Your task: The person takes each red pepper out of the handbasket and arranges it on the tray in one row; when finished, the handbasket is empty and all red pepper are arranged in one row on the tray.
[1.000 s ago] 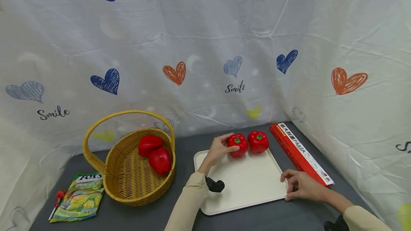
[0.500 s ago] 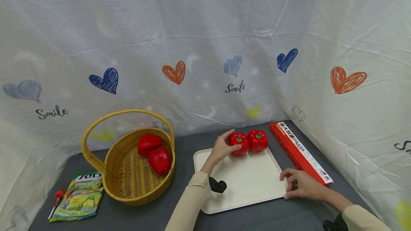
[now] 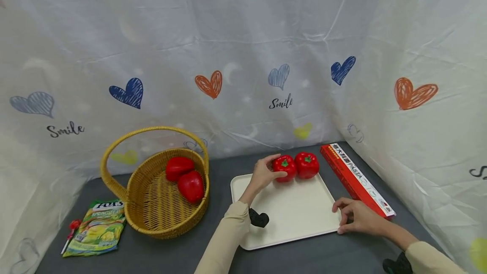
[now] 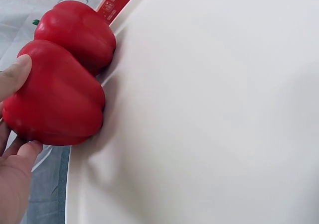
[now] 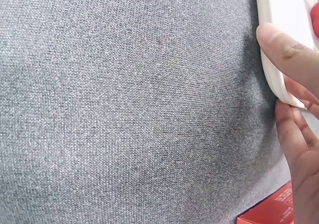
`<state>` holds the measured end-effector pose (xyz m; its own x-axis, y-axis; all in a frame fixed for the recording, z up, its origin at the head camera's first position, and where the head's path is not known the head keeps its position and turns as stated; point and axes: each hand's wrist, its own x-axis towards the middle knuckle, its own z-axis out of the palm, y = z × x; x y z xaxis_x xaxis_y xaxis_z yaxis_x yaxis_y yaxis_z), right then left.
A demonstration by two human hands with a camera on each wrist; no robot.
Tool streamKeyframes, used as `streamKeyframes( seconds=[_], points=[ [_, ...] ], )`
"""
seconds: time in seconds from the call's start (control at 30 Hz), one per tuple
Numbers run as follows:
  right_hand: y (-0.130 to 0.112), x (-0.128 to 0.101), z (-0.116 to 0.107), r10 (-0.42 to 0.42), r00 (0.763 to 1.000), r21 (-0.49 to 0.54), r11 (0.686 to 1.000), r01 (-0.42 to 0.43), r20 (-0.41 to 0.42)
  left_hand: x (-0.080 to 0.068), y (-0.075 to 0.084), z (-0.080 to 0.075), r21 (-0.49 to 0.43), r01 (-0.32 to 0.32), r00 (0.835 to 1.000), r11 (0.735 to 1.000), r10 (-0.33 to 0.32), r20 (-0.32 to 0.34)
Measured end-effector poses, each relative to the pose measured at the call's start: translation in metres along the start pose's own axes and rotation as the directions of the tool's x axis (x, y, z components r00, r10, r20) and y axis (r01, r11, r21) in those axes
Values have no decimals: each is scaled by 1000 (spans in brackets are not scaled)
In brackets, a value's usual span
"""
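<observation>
Two red bell peppers sit side by side at the far edge of a cream tray (image 3: 293,219). My left hand (image 3: 264,174) grips the left pepper (image 3: 284,168) (image 4: 55,104), thumb on one side and fingers on the other. The right pepper (image 3: 306,165) (image 4: 77,32) touches it. My right hand (image 3: 355,219) pinches the tray's near right rim (image 5: 271,64), thumb on top and fingers beneath.
A wicker basket (image 3: 152,219) with a hoop handle stands at the left and holds two more red peppers (image 3: 186,179). A green snack packet (image 3: 97,227) and a red lollipop (image 3: 72,225) lie at the front left. A red pasta box (image 3: 355,181) lies along the tray's right side. Printed cloth walls surround the grey table.
None of the things has visibly moved; both hands keep their holds. Only the head view has shifted slightly.
</observation>
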<state>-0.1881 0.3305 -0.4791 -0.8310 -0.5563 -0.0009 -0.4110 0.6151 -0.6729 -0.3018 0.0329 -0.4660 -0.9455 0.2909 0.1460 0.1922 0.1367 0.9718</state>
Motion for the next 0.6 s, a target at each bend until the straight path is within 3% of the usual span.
streamKeyframes(
  seconds=[0.13, 0.4, 0.53, 0.6],
  points=[
    [1, 0, 0, -32, 999, 9, 999, 32, -8, 1, 1, 2, 2, 12, 999, 1000, -12, -31],
    [-6, 2, -1, -79, 997, 5, 997, 79, -24, -7, 4, -5, 75, -10, 1000, 997, 11, -21],
    [-5, 1, -1, -69, 997, -2, 998, 69, -19, -14, 9, -12, 44, 11, 1000, 999, -11, -14],
    [-4, -1, -1, -66, 998, -10, 998, 66, -22, -24, 22, -18, -4, 12, 1000, 1000, -12, 6]
  ],
)
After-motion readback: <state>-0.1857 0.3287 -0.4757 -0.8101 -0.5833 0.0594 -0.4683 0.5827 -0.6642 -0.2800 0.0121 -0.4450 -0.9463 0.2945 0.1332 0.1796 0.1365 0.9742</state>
